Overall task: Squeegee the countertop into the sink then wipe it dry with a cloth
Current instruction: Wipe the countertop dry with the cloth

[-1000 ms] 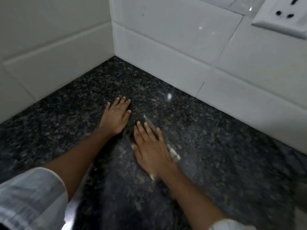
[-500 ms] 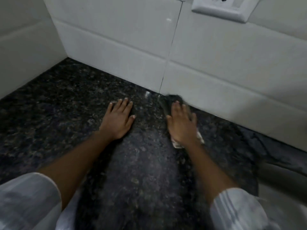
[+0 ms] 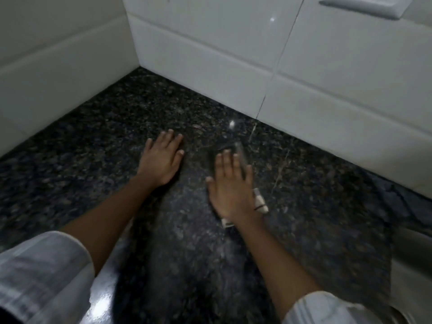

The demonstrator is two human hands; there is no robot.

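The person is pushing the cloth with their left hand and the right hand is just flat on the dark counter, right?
Not quite. The head view shows the right hand pressing on the cloth, and the left hand is the one lying flat and empty on the dark counter.

Home kitchen, granite countertop (image 3: pixel 117 141), white tiled backsplash (image 3: pixel 210 54), wall socket (image 3: pixel 364 5)

Table (image 3: pixel 98 164) bare left of left hand (image 3: pixel 161 160); tiled walls (image 3: pixel 210 54) box in corner, sink edge (image 3: pixel 416 265) right.
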